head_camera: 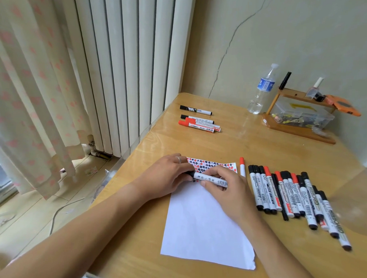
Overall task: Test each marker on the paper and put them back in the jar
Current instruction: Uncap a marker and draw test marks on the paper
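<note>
Together, left hand point(168, 175) and right hand point(224, 188) grip one marker point(210, 179) level over the paper point(206, 233), fingers curled.

A black-capped white marker point(208, 178) lies crosswise on the white paper sheet point(206, 229) — a row of black and red-capped markers point(297, 197) at three o'clock.

Soft daylight from left window, faint shadows; wide-angle bending at edges

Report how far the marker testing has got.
Done: red and black marks fill the top of the paper; four markers lie apart.
In hand: both hands, left and right, grip a black marker.
Left: the big row of markers. No jar in view.
</note>
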A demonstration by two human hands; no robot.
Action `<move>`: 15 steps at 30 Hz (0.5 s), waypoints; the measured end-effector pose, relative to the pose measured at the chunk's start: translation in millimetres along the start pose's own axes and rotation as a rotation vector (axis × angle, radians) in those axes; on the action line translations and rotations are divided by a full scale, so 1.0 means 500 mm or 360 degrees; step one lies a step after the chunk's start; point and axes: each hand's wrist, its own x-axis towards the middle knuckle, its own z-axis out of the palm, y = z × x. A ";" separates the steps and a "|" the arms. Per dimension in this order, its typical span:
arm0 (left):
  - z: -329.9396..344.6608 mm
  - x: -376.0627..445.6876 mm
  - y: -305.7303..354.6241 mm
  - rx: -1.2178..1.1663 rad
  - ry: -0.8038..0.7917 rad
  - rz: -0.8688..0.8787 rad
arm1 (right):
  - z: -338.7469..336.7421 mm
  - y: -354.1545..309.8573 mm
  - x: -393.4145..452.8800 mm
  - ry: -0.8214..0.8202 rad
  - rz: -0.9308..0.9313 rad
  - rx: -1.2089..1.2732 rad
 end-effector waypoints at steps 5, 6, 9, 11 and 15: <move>-0.005 -0.003 0.004 0.0030 0.0024 0.0035 | 0.005 -0.003 -0.008 0.0058 -0.0009 -0.0043; -0.006 -0.003 0.005 0.0029 0.0030 0.0041 | 0.007 -0.002 -0.009 0.0072 -0.0006 -0.0063; -0.008 -0.003 0.005 0.0027 0.0051 0.0065 | 0.010 0.005 -0.010 0.0063 -0.0039 -0.0131; -0.009 -0.003 0.004 0.0025 0.0050 0.0080 | 0.012 0.006 -0.012 0.0038 -0.0069 -0.0157; -0.008 -0.002 0.007 -0.0003 0.0038 0.0100 | 0.008 0.001 -0.006 -0.0039 -0.0057 -0.0191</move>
